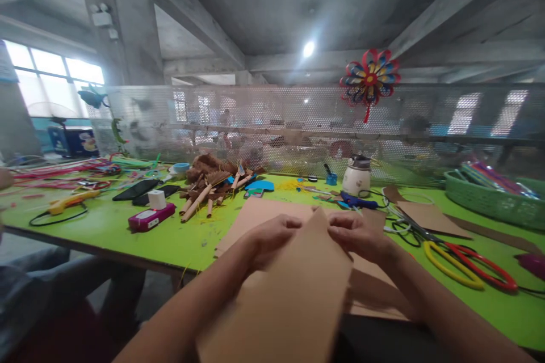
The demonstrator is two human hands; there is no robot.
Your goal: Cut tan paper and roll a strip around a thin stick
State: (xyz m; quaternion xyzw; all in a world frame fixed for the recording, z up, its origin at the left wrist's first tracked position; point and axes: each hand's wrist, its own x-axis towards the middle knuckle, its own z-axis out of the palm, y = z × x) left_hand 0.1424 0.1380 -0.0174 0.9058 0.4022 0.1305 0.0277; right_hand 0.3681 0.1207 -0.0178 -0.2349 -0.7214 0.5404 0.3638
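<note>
A sheet of brown kraft paper [289, 300] is held up in front of me, its pointed corner at the top between my hands. My left hand [270, 238] is closed on the sheet's left side, its lower fingers hidden behind the paper. On the other side my right hand [360, 232] pinches the edge near that corner with thumb and fingers. Beneath both hands, more brown paper [251, 215] lies flat on the green table [170, 244]. Scissors [460, 264] with one yellow and one red handle lie right of my right forearm.
Brown paper rolls [198, 201] are heaped at the back. Left of them are a magenta box [151, 217], phones [136, 189] and a yellow glue gun [70, 203]. A white bottle [356, 177], a blue tool [357, 201] and a green basket [489, 201] stand rightward. A mesh partition [272, 147] closes the back.
</note>
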